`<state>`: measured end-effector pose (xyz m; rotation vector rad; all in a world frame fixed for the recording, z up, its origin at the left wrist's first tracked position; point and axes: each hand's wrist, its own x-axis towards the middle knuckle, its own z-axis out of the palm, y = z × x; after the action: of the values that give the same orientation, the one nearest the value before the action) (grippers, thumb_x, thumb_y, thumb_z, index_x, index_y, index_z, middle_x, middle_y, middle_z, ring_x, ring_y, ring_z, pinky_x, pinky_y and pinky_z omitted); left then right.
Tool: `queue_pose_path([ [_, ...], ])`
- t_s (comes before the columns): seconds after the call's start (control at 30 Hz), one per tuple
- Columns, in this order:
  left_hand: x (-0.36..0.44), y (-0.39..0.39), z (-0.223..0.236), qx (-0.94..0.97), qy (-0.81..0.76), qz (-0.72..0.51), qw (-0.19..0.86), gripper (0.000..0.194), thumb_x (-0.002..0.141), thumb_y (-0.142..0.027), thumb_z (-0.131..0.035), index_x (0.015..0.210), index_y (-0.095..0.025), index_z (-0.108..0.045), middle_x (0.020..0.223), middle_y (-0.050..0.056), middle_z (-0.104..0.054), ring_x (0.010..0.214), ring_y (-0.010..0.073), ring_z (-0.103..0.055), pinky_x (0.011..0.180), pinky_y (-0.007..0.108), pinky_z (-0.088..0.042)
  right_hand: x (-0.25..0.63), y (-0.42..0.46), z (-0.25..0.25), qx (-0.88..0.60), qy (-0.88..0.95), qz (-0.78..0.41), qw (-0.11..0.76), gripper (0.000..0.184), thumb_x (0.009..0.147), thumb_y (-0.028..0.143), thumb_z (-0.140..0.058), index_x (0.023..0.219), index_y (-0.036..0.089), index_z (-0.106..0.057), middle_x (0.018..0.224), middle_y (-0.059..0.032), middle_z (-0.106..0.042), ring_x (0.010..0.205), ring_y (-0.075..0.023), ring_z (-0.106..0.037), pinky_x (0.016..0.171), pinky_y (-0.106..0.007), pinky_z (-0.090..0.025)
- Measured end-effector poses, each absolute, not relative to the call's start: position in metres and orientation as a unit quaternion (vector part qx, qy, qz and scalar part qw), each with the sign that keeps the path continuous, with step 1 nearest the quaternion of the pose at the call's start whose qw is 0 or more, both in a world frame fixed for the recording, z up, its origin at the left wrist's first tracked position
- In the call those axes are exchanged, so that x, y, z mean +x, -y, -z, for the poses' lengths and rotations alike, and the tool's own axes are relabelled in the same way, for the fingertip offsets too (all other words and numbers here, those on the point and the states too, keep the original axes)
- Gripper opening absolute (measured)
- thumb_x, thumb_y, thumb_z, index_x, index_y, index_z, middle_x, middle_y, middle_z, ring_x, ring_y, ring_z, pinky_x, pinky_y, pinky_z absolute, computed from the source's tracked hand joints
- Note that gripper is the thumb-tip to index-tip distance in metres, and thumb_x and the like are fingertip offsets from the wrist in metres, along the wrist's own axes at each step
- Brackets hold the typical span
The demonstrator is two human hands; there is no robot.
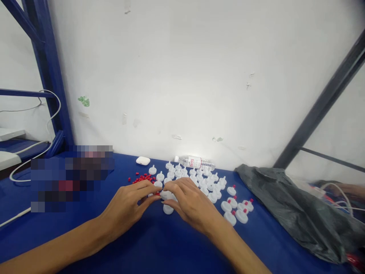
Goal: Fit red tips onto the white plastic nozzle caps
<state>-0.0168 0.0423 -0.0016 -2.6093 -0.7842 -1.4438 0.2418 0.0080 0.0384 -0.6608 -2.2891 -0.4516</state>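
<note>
Small, short red caps (144,177) lie scattered just beyond the left fingertips. Between the two hands is a whitish, translucent lid (168,195), partly hidden by the fingers. More round white lids (209,187) with narrow upright spouts crowd the blue surface (137,251) beyond the right-hand fingers, and to their right stand several red-tipped lids (242,215).

The left hand (128,199) has its thumb and index finger nearly closed, pinching a single red cap (157,194) at the tips, right beside the whitish lid. The right hand (190,198) curls over that lid, gripping it between thumb and fingers.

Beyond the left fingers sits a plain white case (143,161); beyond the right ones, a clear bottle (207,164) lies on its side, its label (194,162) printed in red, too blurred to read.
</note>
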Motion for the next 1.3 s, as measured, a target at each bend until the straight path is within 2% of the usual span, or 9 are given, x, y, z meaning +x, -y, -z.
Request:
queue_pose_path([
  [0.13, -0.016, -0.042, 0.001, -0.849, 0.255, 0.463, 0.017, 0.029, 0.126, -0.033, -0.054, 0.123, -0.031, -0.083, 0.104, -0.002, -0.093, 0.086, 0.0192, -0.09, 0.076, 0.027, -0.067, 0.239, -0.008, -0.038, -0.239, 0.872, 0.177, 0.389, 0.015, 0.126, 0.032, -0.063, 0.141, 0.028, -0.061, 0.116, -0.0051, -0.089, 0.094, -0.0264, -0.086, 0.087, -0.044, -0.071],
  [0.3, -0.013, -0.031, -0.01, -0.861, 0.236, 0.45, -0.019, 0.035, 0.124, -0.022, -0.048, 0.102, -0.03, -0.074, 0.082, -0.006, -0.081, 0.065, 0.0148, -0.076, 0.061, 0.025, -0.056, 0.235, -0.004, -0.034, -0.236, 0.848, 0.118, 0.46, 0.011, 0.125, 0.038, -0.068, 0.128, 0.029, -0.062, 0.109, -0.0021, -0.09, 0.09, -0.0227, -0.088, 0.084, -0.038, -0.071],
  [0.63, -0.011, -0.02, -0.007, -0.862, 0.27, 0.425, -0.061, 0.038, 0.121, -0.023, -0.044, 0.087, -0.03, -0.06, 0.072, -0.005, -0.071, 0.055, 0.0165, -0.063, 0.055, 0.029, -0.05, 0.232, 0.005, -0.035, -0.224, 0.863, 0.098, 0.443, 0.01, 0.124, 0.036, -0.068, 0.132, 0.031, -0.07, 0.112, -0.0039, -0.091, 0.094, -0.0241, -0.088, 0.09, -0.04, -0.074],
  [0.77, -0.016, -0.033, -0.005, -0.867, 0.305, 0.39, -0.051, 0.03, 0.121, -0.03, -0.051, 0.111, -0.03, -0.079, 0.093, -0.001, -0.085, 0.077, 0.0198, -0.08, 0.073, 0.031, -0.064, 0.243, -0.004, -0.04, -0.272, 0.885, 0.1, 0.364, 0.024, 0.123, 0.026, -0.064, 0.146, 0.029, -0.071, 0.133, -0.0097, -0.088, 0.119, -0.0289, -0.086, 0.106, -0.046, -0.073],
  [0.87, -0.026, -0.046, -0.007, -0.865, 0.343, 0.365, -0.018, 0.032, 0.121, -0.033, -0.052, 0.131, -0.031, -0.083, 0.116, 0.004, -0.089, 0.104, 0.025, -0.084, 0.089, 0.036, -0.068, 0.268, -0.018, -0.045, -0.335, 0.87, 0.125, 0.338, 0.024, 0.122, 0.027, -0.062, 0.143, 0.029, -0.075, 0.14, -0.0116, -0.084, 0.12, -0.0315, -0.085, 0.102, -0.049, -0.075],
  [0.93, -0.033, -0.054, -0.008, -0.863, 0.372, 0.341, 0.005, 0.032, 0.121, -0.034, -0.053, 0.129, -0.031, -0.084, 0.121, 0.006, -0.086, 0.111, 0.0277, -0.081, 0.086, 0.038, -0.068, 0.293, -0.027, -0.049, -0.379, 0.851, 0.123, 0.341, 0.021, 0.122, 0.034, -0.064, 0.137, 0.028, -0.077, 0.137, -0.012, -0.083, 0.114, -0.0318, -0.086, 0.095, -0.048, -0.075],
  [1.07, -0.042, -0.064, -0.005, -0.86, 0.425, 0.28, 0.038, 0.023, 0.114, -0.029, -0.062, 0.111, -0.027, -0.085, 0.118, 0.008, -0.082, 0.109, 0.0316, -0.073, 0.072, 0.037, -0.06, 0.349, -0.04, -0.063, -0.49, 0.788, 0.125, 0.352, 0.022, 0.119, 0.043, -0.065, 0.118, 0.025, -0.078, 0.121, -0.0135, -0.085, 0.109, -0.0364, -0.082, 0.098, -0.054, -0.068],
  [1.2, -0.043, -0.066, 0.003, -0.855, 0.46, 0.235, 0.049, 0.016, 0.111, -0.026, -0.067, 0.107, -0.026, -0.082, 0.114, 0.008, -0.079, 0.108, 0.0324, -0.071, 0.069, 0.035, -0.055, 0.389, -0.047, -0.077, -0.582, 0.723, 0.116, 0.353, 0.025, 0.112, 0.048, -0.066, 0.111, 0.026, -0.079, 0.121, -0.0145, -0.085, 0.114, -0.0377, -0.08, 0.101, -0.053, -0.062],
  [1.3, -0.044, -0.066, 0.006, -0.854, 0.473, 0.211, 0.051, 0.013, 0.11, -0.024, -0.069, 0.108, -0.026, -0.082, 0.117, 0.009, -0.079, 0.11, 0.0329, -0.071, 0.068, 0.035, -0.053, 0.408, -0.044, -0.087, -0.639, 0.695, 0.074, 0.32, 0.028, 0.107, 0.052, -0.067, 0.106, 0.026, -0.079, 0.103, -0.0112, -0.085, 0.097, -0.0339, -0.08, 0.089, -0.047, -0.059],
])
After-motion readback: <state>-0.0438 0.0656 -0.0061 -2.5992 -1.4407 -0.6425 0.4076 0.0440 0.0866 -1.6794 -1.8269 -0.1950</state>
